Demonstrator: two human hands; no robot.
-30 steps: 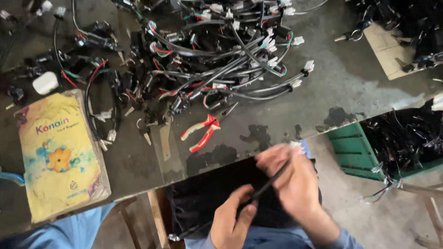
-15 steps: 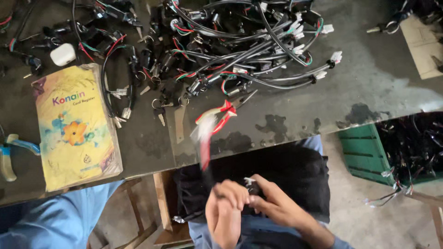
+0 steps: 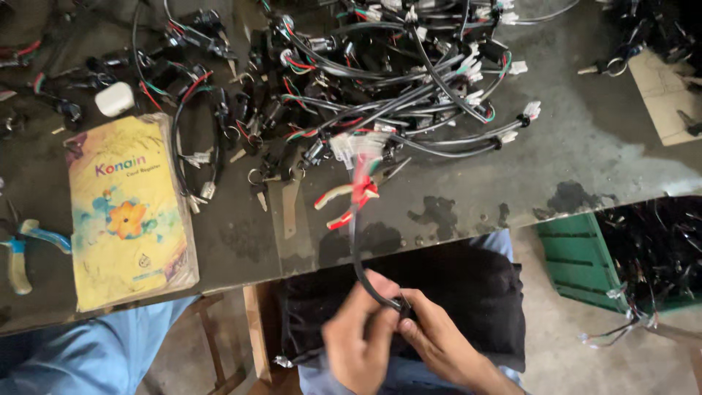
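The cable [image 3: 356,252] you hold is light and limp: a thin black sheathed lead that bends wherever it is unsupported, with a blurred white connector and red wires at its free end [image 3: 358,157], up at twelve o'clock from your hands over the table [image 3: 585,146] edge. It looks easy to kink, so take it on the sheath near the dark fitting at its lower end, not by the loose wires. Your left hand [image 3: 360,342] is curled closed around that lower end, fingers wrapped, palm turned inward. Your right hand [image 3: 437,338], at three o'clock from it and touching, pinches the same fitting with thumb and fingertips. Both sit low over your lap, just short of the table.
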